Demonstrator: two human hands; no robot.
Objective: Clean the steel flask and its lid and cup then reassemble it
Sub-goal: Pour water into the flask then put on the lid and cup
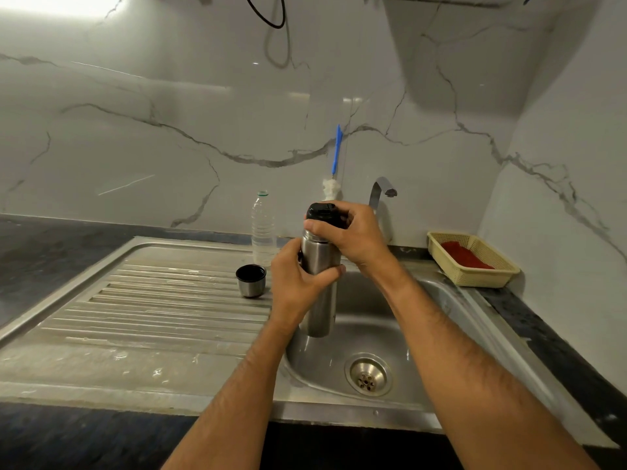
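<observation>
I hold the steel flask [319, 300] upright over the sink basin [373, 337]. My left hand [298, 279] is wrapped around its body. On top of the flask sits the black lid [322, 212], gripped by my right hand [353, 235]. The steel cup [251, 280], dark inside, stands mouth up on the ribbed drainboard [152, 310], just left of my left hand.
A clear plastic water bottle [263, 228] stands behind the cup. A blue-handled bottle brush [336, 154] leans on the marble wall behind the flask. The tap [381, 191] curves over the basin. A beige basket [475, 262] with a red cloth sits at the right.
</observation>
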